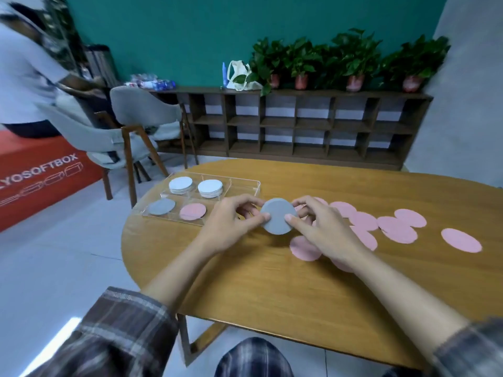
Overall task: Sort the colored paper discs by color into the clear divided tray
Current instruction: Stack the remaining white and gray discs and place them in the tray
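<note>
grey disc point(278, 216) held over the tabletop point(272, 284) beside the tray point(246, 183); left hand point(231, 225) fingers point(265, 216) pinch its left edge, right hand point(328, 231) fingers point(290, 219) its right edge.

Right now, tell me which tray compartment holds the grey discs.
The front-left compartment of the clear tray: its grey discs sit beside the pink ones, while the white stacks fill the back row.

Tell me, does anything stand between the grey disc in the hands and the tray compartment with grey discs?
Nothing loose lies between. The grey disc, pinched by the left hand and the right hand, must only clear the wall of the tray and pass over the pink disc in it to reach the grey pile.
</note>
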